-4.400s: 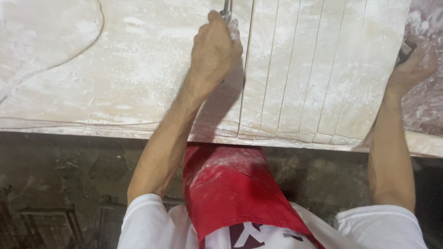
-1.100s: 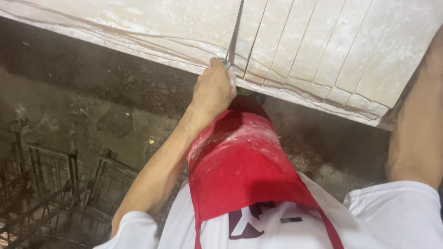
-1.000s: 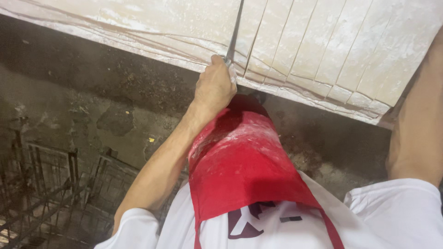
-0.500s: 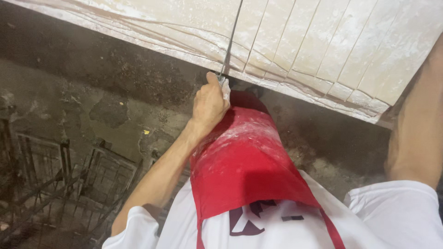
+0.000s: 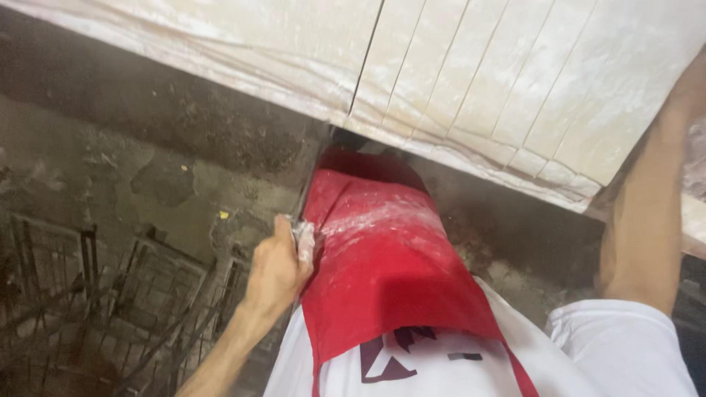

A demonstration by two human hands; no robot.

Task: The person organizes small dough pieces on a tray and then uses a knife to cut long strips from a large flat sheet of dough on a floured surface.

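Note:
A floured sheet of pale dough point(image 5: 515, 81) lies on the table, scored into several long parallel strips, and one cut point(image 5: 365, 66) runs to its near edge. My left hand point(image 5: 278, 266) is below the table edge, beside my red flour-dusted apron point(image 5: 382, 257). It is closed on the flour-caked handle of a thin knife point(image 5: 304, 237), whose blade points up toward the table. My right forearm point(image 5: 647, 198) reaches up along the right side of the dough. That hand is beyond the frame's edge.
The table's front edge point(image 5: 220, 70) runs diagonally across the top. Beneath it is a dark, stained concrete floor point(image 5: 147, 169). Black wire racks point(image 5: 110, 309) stand on the floor at lower left, close to my left arm.
My left hand has drawn the knife along the cut, off the dough's near edge, and dropped beside the apron. The view has tilted further toward the floor.

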